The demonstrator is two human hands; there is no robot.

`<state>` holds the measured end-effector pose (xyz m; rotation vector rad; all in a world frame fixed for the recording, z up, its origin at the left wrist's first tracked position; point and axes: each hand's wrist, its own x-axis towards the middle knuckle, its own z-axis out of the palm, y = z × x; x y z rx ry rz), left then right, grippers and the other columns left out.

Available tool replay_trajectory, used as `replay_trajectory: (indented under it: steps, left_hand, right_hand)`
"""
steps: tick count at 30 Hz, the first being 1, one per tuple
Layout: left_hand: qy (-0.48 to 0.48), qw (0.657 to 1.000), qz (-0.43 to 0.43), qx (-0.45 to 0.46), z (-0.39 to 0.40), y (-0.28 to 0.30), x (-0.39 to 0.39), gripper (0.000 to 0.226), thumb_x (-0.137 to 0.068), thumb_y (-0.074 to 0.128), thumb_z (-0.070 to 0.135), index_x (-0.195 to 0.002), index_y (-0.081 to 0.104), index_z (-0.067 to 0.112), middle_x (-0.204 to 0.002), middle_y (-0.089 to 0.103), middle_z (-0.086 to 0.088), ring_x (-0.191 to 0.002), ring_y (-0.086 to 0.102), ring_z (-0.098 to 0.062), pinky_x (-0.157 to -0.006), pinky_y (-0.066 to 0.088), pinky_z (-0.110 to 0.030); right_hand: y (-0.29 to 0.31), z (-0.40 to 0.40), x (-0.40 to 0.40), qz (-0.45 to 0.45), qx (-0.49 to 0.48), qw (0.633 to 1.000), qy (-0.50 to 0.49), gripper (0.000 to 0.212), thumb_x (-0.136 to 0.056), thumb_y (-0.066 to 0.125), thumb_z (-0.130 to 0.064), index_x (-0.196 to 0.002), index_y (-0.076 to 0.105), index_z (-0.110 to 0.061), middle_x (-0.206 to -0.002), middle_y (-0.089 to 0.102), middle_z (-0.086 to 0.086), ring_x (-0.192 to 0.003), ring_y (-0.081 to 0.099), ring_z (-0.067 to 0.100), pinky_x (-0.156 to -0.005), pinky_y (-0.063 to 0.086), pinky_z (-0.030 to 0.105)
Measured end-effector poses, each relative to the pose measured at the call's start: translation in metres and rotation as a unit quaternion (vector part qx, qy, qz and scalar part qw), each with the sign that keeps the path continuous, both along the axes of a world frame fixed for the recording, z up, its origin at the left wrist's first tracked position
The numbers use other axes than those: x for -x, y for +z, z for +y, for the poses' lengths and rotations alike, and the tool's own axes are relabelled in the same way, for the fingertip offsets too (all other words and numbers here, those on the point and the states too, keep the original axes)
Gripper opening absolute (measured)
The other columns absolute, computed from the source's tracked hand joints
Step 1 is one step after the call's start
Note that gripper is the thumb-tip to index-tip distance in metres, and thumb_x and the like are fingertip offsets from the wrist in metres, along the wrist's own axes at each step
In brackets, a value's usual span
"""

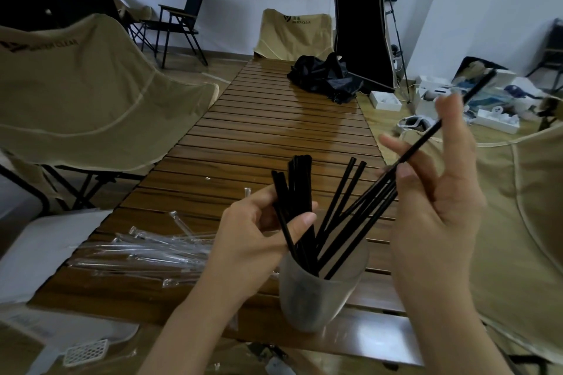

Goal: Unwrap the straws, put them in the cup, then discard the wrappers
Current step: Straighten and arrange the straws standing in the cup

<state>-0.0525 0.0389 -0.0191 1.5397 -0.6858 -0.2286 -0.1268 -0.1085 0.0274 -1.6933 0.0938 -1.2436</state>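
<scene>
A frosted, translucent cup (316, 289) stands near the front edge of a slatted wooden table (274, 137), and a bunch of black straws (338, 216) sticks up out of it, fanning to both sides. The left hand (253, 231) closes around the group of straws leaning left, thumb across the front of them just above the cup's rim. The right hand (432, 198) is raised to the right of the cup and pinches a single black straw (438, 125) between thumb and fingers (the other fingers are spread loosely); this straw slants up and to the right, its lower end down among the straws leaning right.

Left of the cup, a heap of clear plastic wrappers (146, 250) lies on the table, partly behind the left wrist. Farther down the table sits a crumpled black bag (326, 74). Tan folding chairs (91, 85) flank the table on the left and stand at its far end, and a black folding chair (179, 21) stands by the wall. On the floor to the right lie white boxes (385, 100) and assorted clutter, too small to make out
</scene>
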Motion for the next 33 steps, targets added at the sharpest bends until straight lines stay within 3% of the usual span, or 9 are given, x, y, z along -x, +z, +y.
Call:
replay_trajectory:
  steps: [3,8,14,22,25,28,30,33]
  left_hand:
    - [-0.009,1.000,0.000,-0.002,0.000,0.002,0.000,0.027,-0.081,0.070,0.019,-0.108,0.070,0.020,-0.104,0.072,0.015,-0.102,0.065,0.001,-0.083,0.051,-0.014]
    - [-0.010,1.000,-0.006,-0.016,0.001,0.002,-0.001,0.025,-0.084,0.067,0.021,-0.108,0.070,0.023,-0.107,0.069,0.023,-0.102,0.063,0.005,-0.082,0.050,-0.012]
    - [-0.026,0.999,-0.005,-0.037,-0.001,0.001,-0.001,0.029,-0.081,0.061,0.039,-0.110,0.065,0.037,-0.112,0.068,0.019,-0.111,0.060,0.004,-0.091,0.051,-0.021]
    - [-0.022,0.996,-0.060,-0.056,0.003,-0.003,-0.001,0.046,-0.076,0.064,0.050,-0.120,0.061,0.034,-0.118,0.065,0.020,-0.114,0.059,0.000,-0.096,0.052,-0.036]
    - [-0.022,0.996,-0.068,-0.057,0.002,-0.003,-0.001,0.052,-0.076,0.066,0.050,-0.124,0.059,0.029,-0.122,0.062,0.023,-0.115,0.059,-0.004,-0.096,0.051,-0.043]
    - [-0.020,0.995,-0.076,-0.054,0.001,-0.003,-0.001,0.059,-0.075,0.069,0.046,-0.130,0.049,0.038,-0.117,0.066,0.018,-0.113,0.062,-0.007,-0.096,0.051,-0.044]
    - [-0.023,0.995,-0.081,-0.053,0.001,-0.003,-0.002,0.063,-0.075,0.070,0.044,-0.132,0.043,0.044,-0.117,0.067,0.015,-0.113,0.062,-0.008,-0.097,0.050,-0.044]
    - [-0.026,0.995,-0.083,-0.054,0.002,-0.004,-0.002,0.064,-0.075,0.069,0.044,-0.132,0.040,0.049,-0.117,0.066,0.017,-0.114,0.061,-0.006,-0.098,0.050,-0.041]
  right_hand:
    - [0.002,0.000,0.000,-0.029,-0.029,0.999,0.002,0.081,-0.087,0.032,0.027,-0.152,0.016,-0.019,-0.158,0.019,-0.007,-0.121,0.057,0.015,-0.088,0.052,0.032]
    - [0.001,-0.002,-0.001,-0.053,-0.096,0.994,0.012,0.087,-0.084,0.032,0.029,-0.153,0.010,-0.021,-0.158,0.015,-0.011,-0.123,0.055,0.010,-0.077,0.050,0.015]
    - [-0.003,-0.007,-0.003,-0.073,-0.150,0.986,0.007,0.086,-0.085,0.033,0.028,-0.152,0.013,-0.021,-0.154,0.023,-0.009,-0.123,0.055,0.012,-0.093,0.049,0.025]
    - [-0.009,-0.007,-0.007,-0.040,-0.230,0.972,0.027,0.069,-0.089,0.043,0.022,-0.145,0.037,-0.019,-0.136,0.050,-0.004,-0.114,0.062,0.010,-0.091,0.052,0.028]
    - [-0.009,-0.007,-0.008,-0.033,-0.256,0.966,0.009,0.067,-0.089,0.045,0.021,-0.143,0.038,-0.018,-0.132,0.052,-0.003,-0.109,0.064,0.009,-0.088,0.053,0.025]
    - [-0.012,-0.010,-0.010,-0.034,-0.281,0.959,-0.001,0.063,-0.088,0.050,0.019,-0.142,0.038,-0.013,-0.132,0.054,0.003,-0.106,0.066,0.008,-0.083,0.053,0.019]
    - [-0.015,-0.012,-0.010,-0.012,-0.283,0.959,-0.003,0.053,-0.086,0.060,0.011,-0.133,0.050,-0.014,-0.123,0.062,0.006,-0.101,0.067,0.009,-0.080,0.052,0.016]
    - [-0.018,-0.010,-0.010,0.036,-0.277,0.960,0.001,0.021,-0.086,0.068,-0.010,-0.106,0.069,-0.017,-0.099,0.072,0.009,-0.090,0.069,0.015,-0.075,0.053,0.020]
